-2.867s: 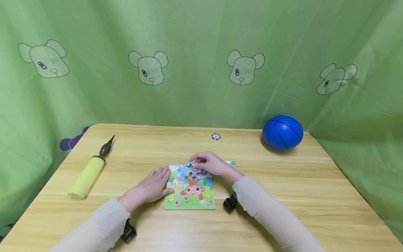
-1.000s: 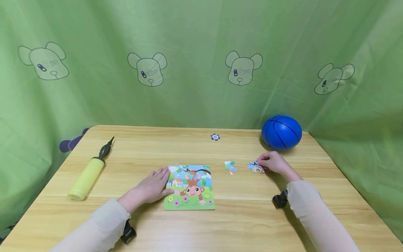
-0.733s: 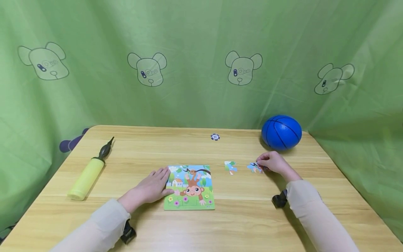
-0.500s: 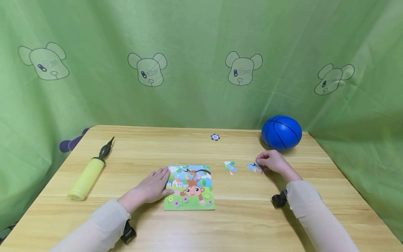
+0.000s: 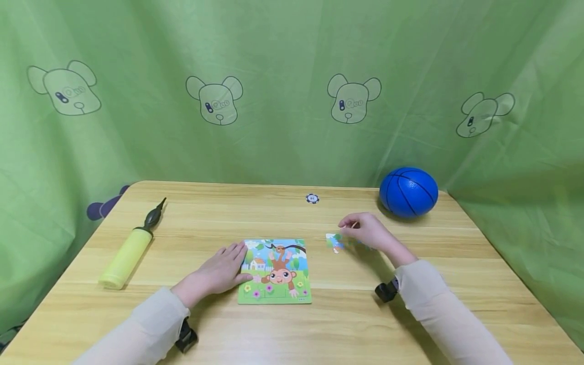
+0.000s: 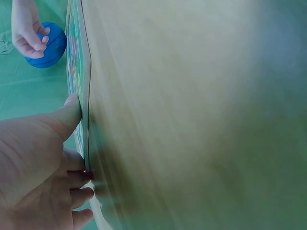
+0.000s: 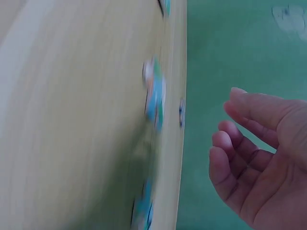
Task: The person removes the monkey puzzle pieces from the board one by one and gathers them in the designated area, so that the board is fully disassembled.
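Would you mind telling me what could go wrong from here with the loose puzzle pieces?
The right hand hovers empty over the loose pieces; a hasty reach might nudge one away. The second piece sits hidden under that hand, so it may be missed. The left hand only presses the puzzle board's edge, so it could slide.

right hand (image 5: 365, 231) hiding part of a loose puzzle piece (image 5: 333, 241), right wrist view motion-blurred, small round token (image 5: 312, 198) marking unreadable

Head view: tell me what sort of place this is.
Probably a staged play or recording corner: a wooden table enclosed by a green cartoon-print curtain, with a monkey puzzle and a blue ball.
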Tool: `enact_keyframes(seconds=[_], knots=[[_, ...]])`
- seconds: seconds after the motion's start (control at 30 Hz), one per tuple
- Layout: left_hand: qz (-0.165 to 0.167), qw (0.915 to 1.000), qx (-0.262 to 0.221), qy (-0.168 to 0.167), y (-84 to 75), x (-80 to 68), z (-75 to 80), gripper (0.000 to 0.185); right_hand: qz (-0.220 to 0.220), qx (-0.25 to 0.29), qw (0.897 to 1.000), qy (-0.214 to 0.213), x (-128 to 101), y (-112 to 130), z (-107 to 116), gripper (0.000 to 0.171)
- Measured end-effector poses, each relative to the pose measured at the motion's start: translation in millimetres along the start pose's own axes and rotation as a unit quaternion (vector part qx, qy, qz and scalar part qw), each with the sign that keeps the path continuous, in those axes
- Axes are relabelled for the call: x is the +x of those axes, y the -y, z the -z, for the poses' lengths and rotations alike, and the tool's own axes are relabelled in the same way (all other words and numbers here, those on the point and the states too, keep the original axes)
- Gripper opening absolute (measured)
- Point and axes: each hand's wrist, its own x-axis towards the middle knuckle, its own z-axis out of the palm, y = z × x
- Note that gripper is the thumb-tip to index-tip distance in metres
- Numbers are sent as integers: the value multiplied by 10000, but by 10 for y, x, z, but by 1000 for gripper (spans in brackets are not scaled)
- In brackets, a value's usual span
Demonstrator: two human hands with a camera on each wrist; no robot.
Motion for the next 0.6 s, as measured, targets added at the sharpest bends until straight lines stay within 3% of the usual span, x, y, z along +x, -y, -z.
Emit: enact_keyframes(seconds=[0.33,0.6], knots=[[11,10000,8,5,1,5,0,73,502,335,9963,616,103,464,-427,14],[60,10000,44,7,7,13,-12,73,758,136,9914,1055,159,605,-717,15]])
